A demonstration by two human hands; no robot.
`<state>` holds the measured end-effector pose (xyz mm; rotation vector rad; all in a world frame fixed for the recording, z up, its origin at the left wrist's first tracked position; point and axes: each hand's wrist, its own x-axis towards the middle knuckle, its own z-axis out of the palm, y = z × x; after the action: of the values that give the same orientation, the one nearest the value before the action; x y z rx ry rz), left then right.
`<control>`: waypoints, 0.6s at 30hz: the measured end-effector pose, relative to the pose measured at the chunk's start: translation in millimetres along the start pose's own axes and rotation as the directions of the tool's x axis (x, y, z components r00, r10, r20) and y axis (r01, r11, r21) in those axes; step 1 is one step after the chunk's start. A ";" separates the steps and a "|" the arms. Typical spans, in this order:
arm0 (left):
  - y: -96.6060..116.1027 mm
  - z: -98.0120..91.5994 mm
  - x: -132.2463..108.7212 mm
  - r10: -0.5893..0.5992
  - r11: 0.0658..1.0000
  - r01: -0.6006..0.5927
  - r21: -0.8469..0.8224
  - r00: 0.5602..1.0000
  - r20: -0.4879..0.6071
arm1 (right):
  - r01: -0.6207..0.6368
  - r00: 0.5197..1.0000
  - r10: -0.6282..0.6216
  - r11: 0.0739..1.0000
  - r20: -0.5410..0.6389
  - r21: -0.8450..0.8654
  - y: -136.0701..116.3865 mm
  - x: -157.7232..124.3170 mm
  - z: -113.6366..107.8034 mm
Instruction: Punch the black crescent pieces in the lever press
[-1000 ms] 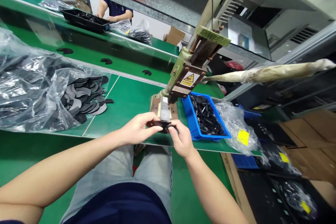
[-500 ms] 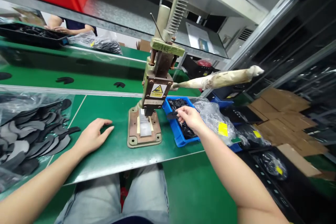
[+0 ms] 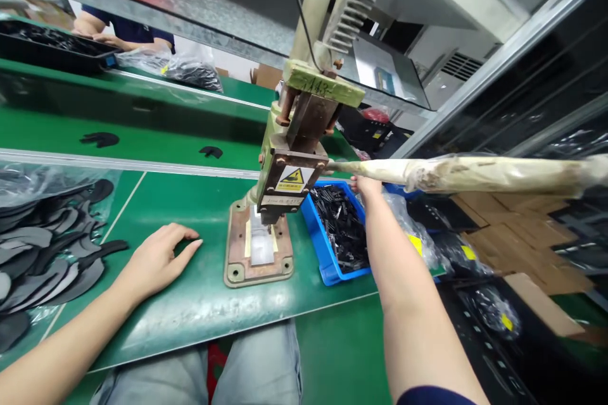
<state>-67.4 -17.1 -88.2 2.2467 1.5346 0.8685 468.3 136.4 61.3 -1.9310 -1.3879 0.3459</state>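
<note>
My left hand (image 3: 159, 259) lies open on the green table (image 3: 199, 304), fingers loosely stretched, holding nothing, just right of a pile of flat black pieces (image 3: 47, 259). A hand press (image 3: 289, 171) stands on its rusty base plate (image 3: 237, 256) in the middle. My right hand (image 3: 367, 186) reaches over the blue bin (image 3: 327, 266) of small black parts (image 3: 344, 228), up to the press's long wrapped lever (image 3: 475, 174). The lever hides its fingers, so I cannot tell whether they grip it.
Behind the table runs a green belt (image 3: 156, 145) with two black pieces (image 3: 99, 139) lying on it. A co-worker (image 3: 123, 31) works at a black tray (image 3: 47, 50) at the far left. Clear bags with yellow labels (image 3: 418, 243) and cardboard boxes (image 3: 522, 228) are on the right.
A second ago both hands held a black piece at the press. The right hand then carried it over the blue bin and now reaches the lever; the left hand settled on the table.
</note>
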 end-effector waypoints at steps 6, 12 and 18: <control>-0.4 0.2 -0.8 0.036 0.998 -0.037 0.042 0.999 0.029 | 0.041 0.981 0.006 0.971 0.194 -0.234 26.5 -42.7 -22.2; -1.4 0.4 -2.4 0.049 0.995 -0.053 0.079 0.997 0.053 | 0.266 0.862 -0.034 0.879 0.505 -0.396 29.8 -108.8 -32.2; -0.2 -0.8 -5.1 0.068 0.993 -0.073 0.092 0.996 0.056 | 0.368 0.841 -0.059 0.790 0.538 -0.490 22.9 -140.9 -14.5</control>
<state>-69.3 -21.8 -89.3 2.3835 1.5099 0.7643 439.0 -0.4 29.4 -2.2080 -2.2636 0.3482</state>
